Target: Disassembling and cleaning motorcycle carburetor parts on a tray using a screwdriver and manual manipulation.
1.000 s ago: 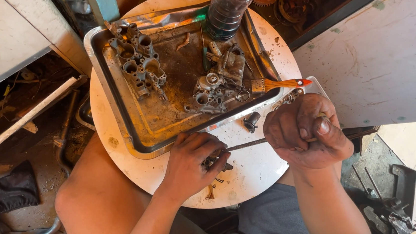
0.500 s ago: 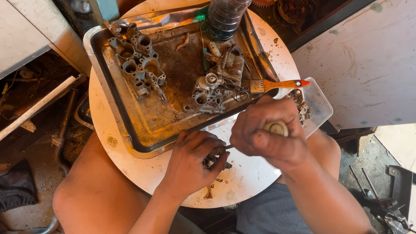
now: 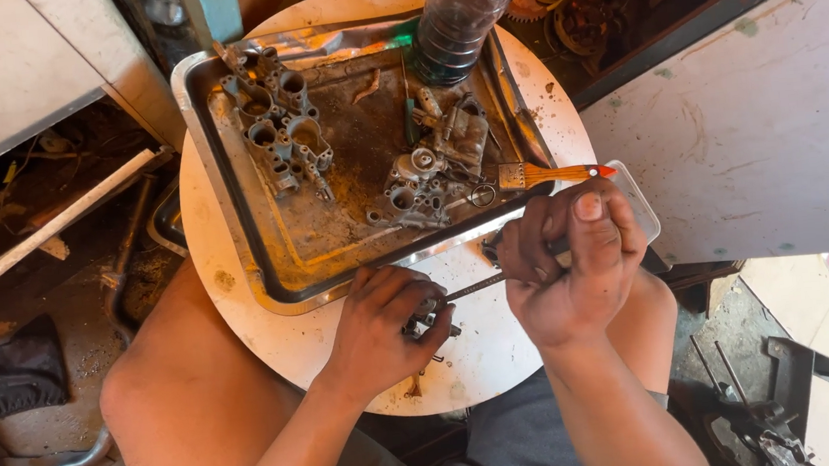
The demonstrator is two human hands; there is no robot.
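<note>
Down low, small grimy metal part (image 3: 429, 314), thin screwdriver (image 3: 484, 284)

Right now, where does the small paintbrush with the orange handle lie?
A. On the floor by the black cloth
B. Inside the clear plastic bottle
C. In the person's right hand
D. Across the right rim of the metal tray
D: the paintbrush rests across the right rim of the metal tray, bristles inward, untouched by either hand.
</note>
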